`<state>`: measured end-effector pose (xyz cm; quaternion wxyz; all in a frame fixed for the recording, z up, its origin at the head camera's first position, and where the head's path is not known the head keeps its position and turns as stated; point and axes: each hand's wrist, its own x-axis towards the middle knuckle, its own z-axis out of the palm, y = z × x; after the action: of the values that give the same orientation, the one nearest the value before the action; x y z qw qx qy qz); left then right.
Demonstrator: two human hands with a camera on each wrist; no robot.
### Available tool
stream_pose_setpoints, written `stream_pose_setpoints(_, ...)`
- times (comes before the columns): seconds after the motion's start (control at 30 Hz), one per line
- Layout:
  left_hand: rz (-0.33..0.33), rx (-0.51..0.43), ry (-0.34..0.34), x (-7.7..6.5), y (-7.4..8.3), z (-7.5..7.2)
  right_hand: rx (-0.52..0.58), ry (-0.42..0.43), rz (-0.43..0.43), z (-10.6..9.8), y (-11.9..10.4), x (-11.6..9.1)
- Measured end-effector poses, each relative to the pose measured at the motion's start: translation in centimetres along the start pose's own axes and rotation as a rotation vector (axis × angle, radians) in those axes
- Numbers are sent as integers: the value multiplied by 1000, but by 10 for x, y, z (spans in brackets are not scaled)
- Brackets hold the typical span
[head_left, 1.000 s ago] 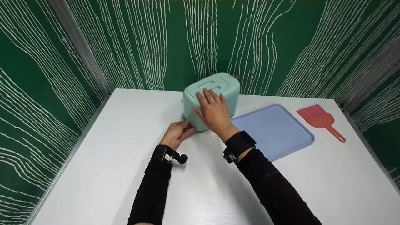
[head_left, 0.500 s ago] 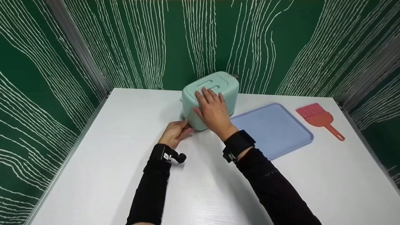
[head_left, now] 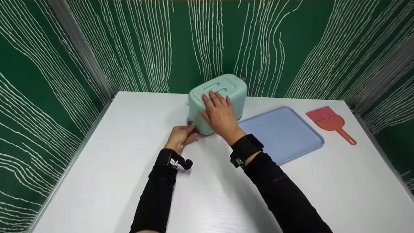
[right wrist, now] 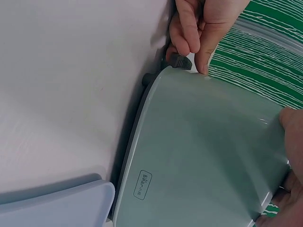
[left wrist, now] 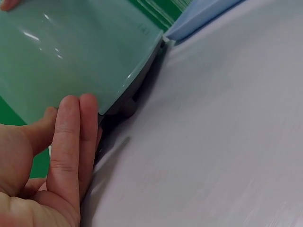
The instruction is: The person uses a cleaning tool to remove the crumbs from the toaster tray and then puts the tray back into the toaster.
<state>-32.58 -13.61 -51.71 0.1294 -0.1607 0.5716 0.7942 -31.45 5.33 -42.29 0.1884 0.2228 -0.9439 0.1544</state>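
A mint-green two-slot toaster [head_left: 217, 97] stands on the white table near the back wall, turned at an angle. At its near left end, low down, my left hand [head_left: 179, 137] has thumb and fingers around a dark grey ridged knob [right wrist: 179, 61]. In the left wrist view two fingers [left wrist: 66, 137] extend past the toaster's corner, hiding the knob. My right hand [head_left: 222, 118] rests on the toaster's near top edge, fingers fairly straight and reaching toward the slots. Only part of the right hand [right wrist: 294, 156] shows at the edge of the right wrist view.
A light blue tray [head_left: 281, 134] lies flat just right of the toaster. Farther right lies an orange-handled brush and dustpan-like piece [head_left: 330, 120] with pink bristles. Green walls with white lines enclose the table [head_left: 106, 181] at the back and sides.
A dark bit of the knob now shows above my left thumb, and the left fingers have shifted slightly. My right hand stays in place on the toaster.
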Motion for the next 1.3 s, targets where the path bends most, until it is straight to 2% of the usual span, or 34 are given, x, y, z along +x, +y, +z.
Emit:
stream_pose_setpoints(0.53, 13, 61, 64, -2, 1, 1, -11, -16, 8, 1, 2, 2)
stream_pose_setpoints(0.77, 27, 134, 89, -3, 3, 0, -4, -20, 11, 1, 1, 2)
stream_pose_setpoints(1.1, 71, 258, 86, -4, 3, -7, 13, 16, -8, 4, 0, 0)
stream_pose_setpoints(1.3, 63, 247, 66, -4, 5, -8, 27, 17, -5, 4, -1, -1)
